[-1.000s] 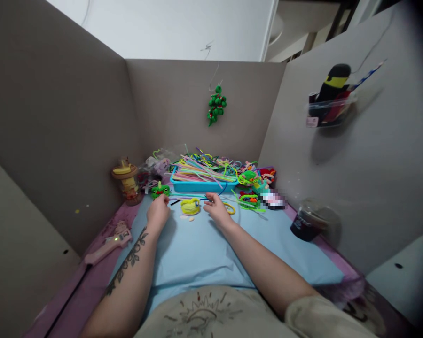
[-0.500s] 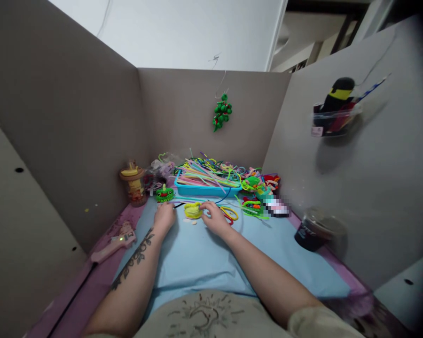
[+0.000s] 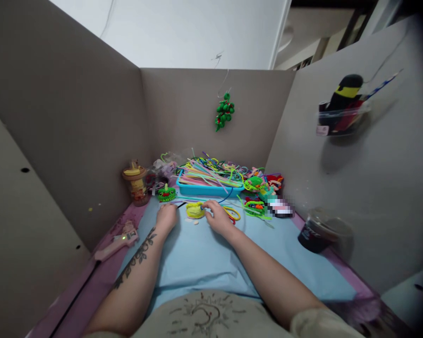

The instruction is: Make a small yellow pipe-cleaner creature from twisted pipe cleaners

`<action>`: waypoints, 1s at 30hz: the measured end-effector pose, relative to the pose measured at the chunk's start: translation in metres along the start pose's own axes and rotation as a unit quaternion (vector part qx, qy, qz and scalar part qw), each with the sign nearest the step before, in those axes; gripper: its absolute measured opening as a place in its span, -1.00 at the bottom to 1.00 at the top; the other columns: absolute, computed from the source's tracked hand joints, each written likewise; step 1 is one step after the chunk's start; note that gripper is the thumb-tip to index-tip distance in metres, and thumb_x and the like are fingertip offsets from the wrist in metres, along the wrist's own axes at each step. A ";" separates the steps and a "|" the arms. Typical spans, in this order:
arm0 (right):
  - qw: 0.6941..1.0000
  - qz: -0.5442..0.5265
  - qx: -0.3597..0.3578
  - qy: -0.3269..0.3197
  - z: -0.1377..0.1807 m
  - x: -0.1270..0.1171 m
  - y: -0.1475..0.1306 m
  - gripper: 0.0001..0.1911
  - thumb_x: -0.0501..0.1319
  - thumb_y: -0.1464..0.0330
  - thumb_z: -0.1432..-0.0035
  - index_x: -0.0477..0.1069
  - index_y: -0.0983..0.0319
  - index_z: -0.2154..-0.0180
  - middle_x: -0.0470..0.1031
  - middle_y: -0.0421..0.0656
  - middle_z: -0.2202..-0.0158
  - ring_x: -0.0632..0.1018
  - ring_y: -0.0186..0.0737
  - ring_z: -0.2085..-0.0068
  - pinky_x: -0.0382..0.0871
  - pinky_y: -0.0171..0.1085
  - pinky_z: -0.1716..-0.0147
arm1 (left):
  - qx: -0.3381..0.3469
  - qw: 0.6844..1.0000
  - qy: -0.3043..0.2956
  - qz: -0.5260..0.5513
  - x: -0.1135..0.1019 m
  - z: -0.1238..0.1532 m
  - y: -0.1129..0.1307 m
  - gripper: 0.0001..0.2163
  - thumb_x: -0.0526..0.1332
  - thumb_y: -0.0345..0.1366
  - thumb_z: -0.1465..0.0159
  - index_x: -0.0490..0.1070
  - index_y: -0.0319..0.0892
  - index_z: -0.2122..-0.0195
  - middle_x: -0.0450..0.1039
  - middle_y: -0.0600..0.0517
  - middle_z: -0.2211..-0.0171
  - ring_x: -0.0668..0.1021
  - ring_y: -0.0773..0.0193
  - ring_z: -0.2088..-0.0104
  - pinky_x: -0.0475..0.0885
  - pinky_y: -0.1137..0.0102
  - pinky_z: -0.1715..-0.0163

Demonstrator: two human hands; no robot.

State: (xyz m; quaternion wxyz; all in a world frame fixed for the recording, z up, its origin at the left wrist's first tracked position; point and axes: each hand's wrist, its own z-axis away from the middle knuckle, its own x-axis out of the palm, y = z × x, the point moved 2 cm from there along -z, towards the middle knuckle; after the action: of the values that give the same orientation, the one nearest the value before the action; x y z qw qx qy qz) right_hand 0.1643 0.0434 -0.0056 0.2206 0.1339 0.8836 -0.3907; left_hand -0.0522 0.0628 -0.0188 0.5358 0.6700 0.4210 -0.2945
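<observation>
A small yellow, fuzzy pipe-cleaner piece lies on the blue cloth between my hands. My right hand has bent fingers at its right edge, thumb below, and seems to grip it; a bit of blue shows at the fingertips. To the left, my left hand is closed, with a thin black stick poking out from its fingers toward the yellow piece. Small pale bits lie just in front of the piece. Scissors with yellow and red handles are partly hidden behind my right hand.
Behind stands a blue tray heaped with pipe cleaners. A green frog-like figure sits left, green pieces and a blurred-out device right. A pink glue gun, lidded cup and dark tub flank the cloth.
The whole view has shifted slightly, so everything appears a little further right. My right fingers sit slightly differently at the yellow piece's edge; my left hand looks the same.
</observation>
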 end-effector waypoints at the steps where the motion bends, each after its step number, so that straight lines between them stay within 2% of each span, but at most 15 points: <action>1: 1.000 0.002 0.003 0.002 0.000 0.000 0.001 -0.67 0.05 0.56 0.02 0.41 0.16 0.22 0.40 -0.12 0.17 0.40 -0.16 0.09 0.25 -0.13 0.05 | 0.008 0.999 -0.011 -0.031 0.000 0.000 0.001 -0.69 0.05 -0.54 -0.05 0.50 -0.22 0.26 0.46 -0.22 0.17 0.42 0.04 0.10 0.24 0.30 0.13; 4: 1.000 0.011 0.003 -0.001 0.000 0.000 0.002 -0.67 0.05 0.56 0.01 0.41 0.17 0.23 0.41 -0.11 0.17 0.40 -0.16 0.10 0.26 -0.14 0.06 | 0.017 0.993 -0.050 -0.110 0.001 0.001 0.002 -0.60 0.00 -0.55 -0.08 0.46 -0.19 0.11 0.44 -0.20 0.11 0.45 0.06 0.11 0.29 0.34 0.20; 9: 0.999 0.032 0.007 0.013 -0.001 -0.001 0.005 -0.67 0.04 0.56 0.02 0.41 0.21 0.20 0.40 -0.10 0.17 0.40 -0.17 0.09 0.30 -0.14 0.08 | -0.005 0.986 -0.085 -0.142 0.001 0.001 0.004 -0.60 0.00 -0.53 -0.12 0.43 -0.12 0.07 0.42 -0.13 0.07 0.45 0.08 0.08 0.32 0.35 0.21; 14: 0.998 0.036 0.011 0.042 -0.003 -0.006 0.005 -0.67 0.04 0.56 0.01 0.39 0.23 0.19 0.41 -0.09 0.18 0.41 -0.17 0.09 0.32 -0.15 0.09 | -0.010 0.982 -0.096 -0.166 0.000 0.001 0.007 -0.59 -0.02 -0.52 -0.14 0.40 -0.10 0.04 0.41 -0.12 0.03 0.46 0.06 0.08 0.34 0.31 0.22; 23: 0.998 0.037 -0.007 0.053 -0.002 -0.006 0.003 -0.65 0.03 0.57 0.00 0.38 0.23 0.17 0.40 -0.08 0.16 0.41 -0.18 0.09 0.33 -0.16 0.09 | -0.005 0.981 -0.102 -0.162 0.000 0.003 0.010 -0.62 0.00 -0.46 -0.17 0.38 -0.11 0.01 0.41 -0.15 0.02 0.45 0.03 0.05 0.35 0.28 0.19; 26: 0.997 0.046 0.004 0.058 -0.003 -0.009 0.004 -0.62 0.01 0.59 0.02 0.37 0.24 0.16 0.40 -0.07 0.16 0.43 -0.19 0.12 0.34 -0.18 0.11 | -0.010 0.983 -0.100 -0.156 0.000 0.004 0.010 -0.61 0.01 -0.46 -0.16 0.38 -0.11 0.01 0.40 -0.15 0.01 0.44 0.01 0.04 0.35 0.28 0.19; 30: 0.995 0.085 0.040 0.031 -0.003 -0.010 0.007 -0.66 0.01 0.59 0.04 0.42 0.25 0.25 0.43 -0.09 0.24 0.45 -0.20 0.21 0.35 -0.20 0.16 | -0.003 0.986 -0.084 -0.141 -0.002 0.005 0.013 -0.63 0.01 -0.45 -0.16 0.40 -0.13 0.03 0.41 -0.13 0.03 0.45 0.06 0.06 0.34 0.30 0.16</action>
State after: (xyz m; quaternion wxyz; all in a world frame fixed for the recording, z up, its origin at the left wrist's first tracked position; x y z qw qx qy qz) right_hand 0.1749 0.0497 -0.0034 0.2196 0.2296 0.8590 -0.4016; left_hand -0.0415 0.0571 -0.0125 0.5242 0.5752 0.4659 -0.4211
